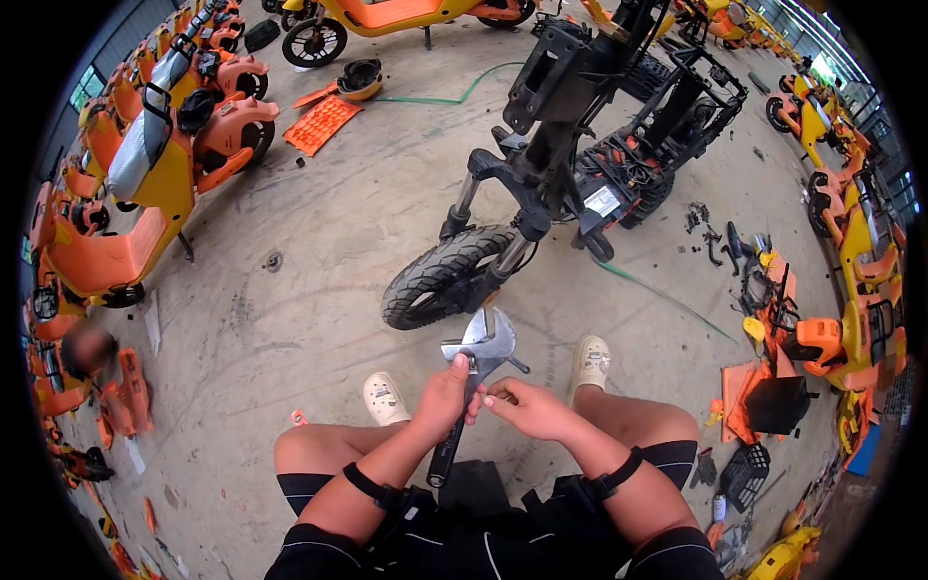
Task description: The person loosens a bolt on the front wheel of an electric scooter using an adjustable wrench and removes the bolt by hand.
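I sit over a concrete floor with both knees out in front. My left hand (pixel 443 398) grips the shaft of a large adjustable wrench (pixel 480 344), its steel jaw pointing up and away from me and its black handle running down toward my lap. My right hand (pixel 522 404) pinches the wrench just below the jaw, fingertips at its adjusting part. Directly ahead stands a stripped black scooter frame (pixel 590 145) with its front wheel (pixel 440 275) close to the wrench head.
Orange and yellow scooters (pixel 145 164) line the left side and the right edge (pixel 860 280). An orange ribbed panel (pixel 321 123) and a helmet (pixel 360 77) lie far ahead. Loose black and orange parts (pixel 764 387) lie at my right. A green hose (pixel 454 97) crosses the floor.
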{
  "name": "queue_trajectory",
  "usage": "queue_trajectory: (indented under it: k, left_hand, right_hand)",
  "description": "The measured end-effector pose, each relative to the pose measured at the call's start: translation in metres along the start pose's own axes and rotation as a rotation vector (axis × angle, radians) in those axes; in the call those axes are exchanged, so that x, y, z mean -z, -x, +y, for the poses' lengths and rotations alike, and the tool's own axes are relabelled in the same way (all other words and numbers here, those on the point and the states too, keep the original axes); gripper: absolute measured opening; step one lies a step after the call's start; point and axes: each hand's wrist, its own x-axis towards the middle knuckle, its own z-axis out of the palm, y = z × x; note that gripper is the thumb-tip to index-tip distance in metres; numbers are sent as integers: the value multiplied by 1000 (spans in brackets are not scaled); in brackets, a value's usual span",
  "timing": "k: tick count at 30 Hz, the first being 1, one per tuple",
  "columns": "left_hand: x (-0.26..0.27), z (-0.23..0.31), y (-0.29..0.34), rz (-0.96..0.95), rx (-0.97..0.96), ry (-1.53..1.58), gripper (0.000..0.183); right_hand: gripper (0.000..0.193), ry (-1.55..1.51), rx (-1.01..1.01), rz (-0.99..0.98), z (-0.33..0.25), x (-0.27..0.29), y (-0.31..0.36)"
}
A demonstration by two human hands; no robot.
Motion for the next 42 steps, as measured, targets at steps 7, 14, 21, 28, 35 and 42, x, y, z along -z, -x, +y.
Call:
queue_trajectory:
  k: [7,14,21,28,35,42]
  left_hand:
    - [-8,-2,2,-57,-131,-135,62]
    - [-7,-4,-1,-21,99,121,55]
    - [-11,-9,-5,-12,-15,90,65]
    - [-9,-3,1,41,9,27,61]
    - [-11,-12,-2,37,3,67,60]
    - [-25,-2,1,32,-12,-50,62]
  right_hand:
    - [45,-39,-48,-13,-3,5,4]
    - [45,-31,-37,31,0,3,6]
    - [47,-50,-19,29,5,2,6]
    - [44,-63,0,6,-3,0,8]
    - [37,-405,146,13,-6,-6,1]
    - [35,-489,86,2,-16,-10,-6]
